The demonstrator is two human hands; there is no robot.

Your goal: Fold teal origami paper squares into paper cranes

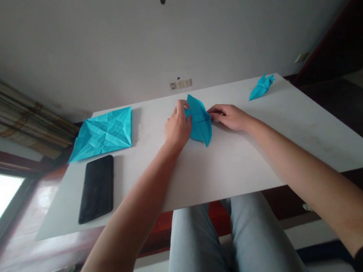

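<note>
Between my hands, over the middle of the white table, is a partly folded piece of blue origami paper. It stands tilted, with pointed corners at top and bottom and crease lines across it. My left hand grips its left side, fingers bent around the edge. At the right edge, my right hand pinches the paper between thumb and fingertips. Part of the paper's left side is hidden behind my left fingers.
A creased turquoise sheet lies at the table's back left, with a black phone in front of it. A small folded turquoise paper figure sits at the back right. The white table meets a wall with sockets.
</note>
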